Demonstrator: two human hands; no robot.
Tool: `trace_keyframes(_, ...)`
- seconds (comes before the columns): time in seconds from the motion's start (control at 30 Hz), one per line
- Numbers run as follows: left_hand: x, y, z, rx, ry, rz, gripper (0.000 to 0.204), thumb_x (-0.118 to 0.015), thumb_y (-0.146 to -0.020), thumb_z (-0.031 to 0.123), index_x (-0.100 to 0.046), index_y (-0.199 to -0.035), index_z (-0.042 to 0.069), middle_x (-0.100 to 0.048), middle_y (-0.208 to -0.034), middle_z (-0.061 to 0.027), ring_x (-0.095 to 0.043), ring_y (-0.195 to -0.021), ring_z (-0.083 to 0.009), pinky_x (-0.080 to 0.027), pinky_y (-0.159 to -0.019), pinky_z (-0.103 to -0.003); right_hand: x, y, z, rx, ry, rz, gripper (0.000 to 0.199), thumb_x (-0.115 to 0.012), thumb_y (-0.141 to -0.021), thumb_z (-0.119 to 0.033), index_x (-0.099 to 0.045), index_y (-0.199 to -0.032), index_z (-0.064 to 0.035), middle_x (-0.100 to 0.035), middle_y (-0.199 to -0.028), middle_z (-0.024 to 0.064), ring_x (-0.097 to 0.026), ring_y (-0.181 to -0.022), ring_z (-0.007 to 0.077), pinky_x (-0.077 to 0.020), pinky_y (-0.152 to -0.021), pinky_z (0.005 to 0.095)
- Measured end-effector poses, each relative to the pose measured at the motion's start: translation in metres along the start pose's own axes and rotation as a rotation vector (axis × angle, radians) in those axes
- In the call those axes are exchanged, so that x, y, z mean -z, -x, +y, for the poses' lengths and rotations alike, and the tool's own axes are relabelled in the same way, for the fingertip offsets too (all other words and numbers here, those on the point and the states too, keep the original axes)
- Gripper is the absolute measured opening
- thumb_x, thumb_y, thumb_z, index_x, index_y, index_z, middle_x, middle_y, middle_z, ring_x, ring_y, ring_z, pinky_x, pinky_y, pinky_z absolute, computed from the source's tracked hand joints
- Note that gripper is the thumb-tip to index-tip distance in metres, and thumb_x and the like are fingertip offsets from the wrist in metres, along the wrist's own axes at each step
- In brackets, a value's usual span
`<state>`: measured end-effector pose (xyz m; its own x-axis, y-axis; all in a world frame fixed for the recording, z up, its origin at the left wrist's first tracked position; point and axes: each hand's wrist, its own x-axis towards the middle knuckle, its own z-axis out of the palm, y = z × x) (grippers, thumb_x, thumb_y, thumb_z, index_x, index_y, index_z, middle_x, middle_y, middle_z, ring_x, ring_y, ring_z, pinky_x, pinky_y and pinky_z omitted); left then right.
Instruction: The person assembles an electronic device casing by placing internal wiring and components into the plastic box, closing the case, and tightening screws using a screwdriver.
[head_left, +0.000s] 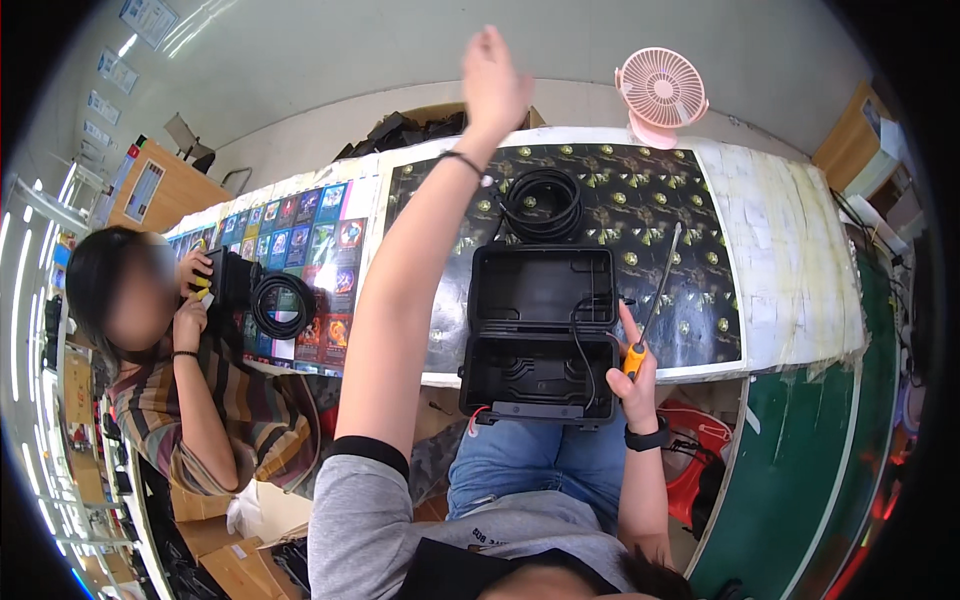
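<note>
My left hand point(493, 88) is stretched out past the table's far edge, above a carton of black parts. Motion blurs its fingers, and whether they hold anything is not visible. A screwdriver point(636, 359) with an orange handle and long metal shaft is gripped in my right hand point(637, 388), its tip pointing away from me. That hand is beside the right edge of an opened black plastic box point(540, 370), tilted at the table's near edge over my lap. A thin black cable lies in the box. Red wire ends stick out at its lower left corner.
Behind the box lies a coiled black cable point(541, 205) on a dark printed mat point(690, 300). A pink fan point(660, 90) stands at the far edge. To the left, a co-worker in a striped top point(190, 420) handles another black box point(233, 278) and a yellow-handled tool.
</note>
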<state>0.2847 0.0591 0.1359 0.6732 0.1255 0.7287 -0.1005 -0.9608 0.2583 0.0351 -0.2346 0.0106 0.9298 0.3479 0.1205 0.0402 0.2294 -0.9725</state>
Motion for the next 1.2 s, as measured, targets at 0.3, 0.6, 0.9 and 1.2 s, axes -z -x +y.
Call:
trace_keyframes(0.3, 0.011, 0.068, -0.028, -0.098, 0.132, -0.122, 0.063, -0.059, -0.084, 0.008, -0.036, -0.14, -0.011, -0.04, -0.142, -0.0274, -0.036, -0.134, -0.0412, -0.033, -0.111, -0.045, 0.001, 0.0, 0.002, 0.033, 0.005, -0.007, 0.099, -0.072, -0.076, -0.047, -0.029, -0.149, 0.0049, -0.051, -0.137, 0.0108, -0.057, -0.114, 0.0141, -0.0406, -0.102, 0.0294)
trace_keyframes(0.6, 0.128, 0.141, -0.026, -0.1, 0.273, -0.131, 0.045, -0.069, -0.084, 0.007, -0.058, -0.128, 0.007, -0.071, -0.105, -0.0093, -0.063, -0.107, -0.0234, -0.047, -0.095, -0.033, 0.0, 0.0, 0.0, 0.03, 0.092, 0.005, 0.099, -0.071, -0.077, -0.051, -0.029, -0.151, 0.0001, -0.063, -0.1, -0.0001, -0.042, -0.064, 0.0013, -0.0306, -0.056, 0.0187)
trace_keyframes(0.9, 0.212, 0.263, 0.003, 0.373, 0.681, -0.272, 0.045, -0.06, -0.089, -0.001, -0.052, -0.133, 0.002, -0.059, -0.13, -0.013, -0.06, -0.115, -0.0221, -0.046, -0.099, -0.034, 0.001, -0.002, 0.004, 0.074, 0.149, 0.033, 0.095, -0.067, -0.077, -0.05, -0.031, -0.15, -0.0008, -0.065, -0.106, 0.0049, -0.054, -0.081, 0.0063, -0.0405, -0.073, 0.0206)
trace_keyframes(1.2, 0.23, 0.358, 0.061, 0.473, 0.659, -0.502, 0.081, -0.08, -0.076, 0.014, -0.037, -0.145, 0.01, -0.044, -0.128, -0.0153, -0.057, -0.109, -0.0243, -0.054, -0.082, -0.033, 0.002, -0.002, 0.002, 0.093, 0.238, 0.042, 0.093, -0.065, -0.078, -0.053, -0.033, -0.15, -0.0024, -0.049, -0.141, 0.014, -0.05, -0.123, 0.0215, -0.0328, -0.108, 0.0344)
